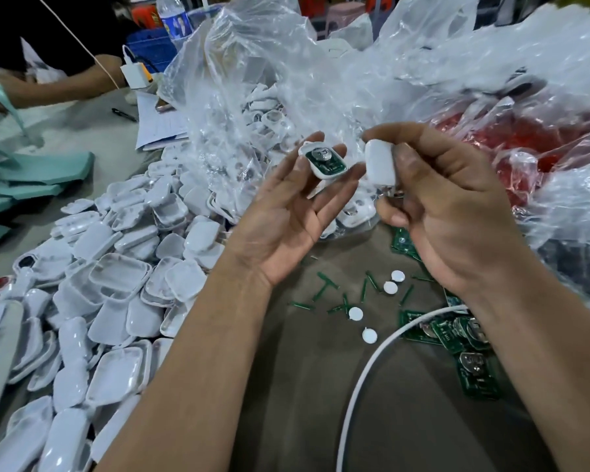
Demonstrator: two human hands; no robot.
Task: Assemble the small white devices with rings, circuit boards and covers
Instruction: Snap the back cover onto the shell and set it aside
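Two parts sit just apart: the left hand (288, 212) pinches a white plastic shell holding a green circuit board (324, 161), face up, while the right hand (447, 212) grips a white plastic cover (379, 161) just to its right.

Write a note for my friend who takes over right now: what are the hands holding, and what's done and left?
Left hand: holds a white case by its fingertips, green board already inside.
Right hand: grips a white cover, just beside the case, not yet on.
Spare boards lie right of the table, white discs in the middle, a pile of covers left.
Done: board fitted. Left: probably press the cover on, then go on with the rest.
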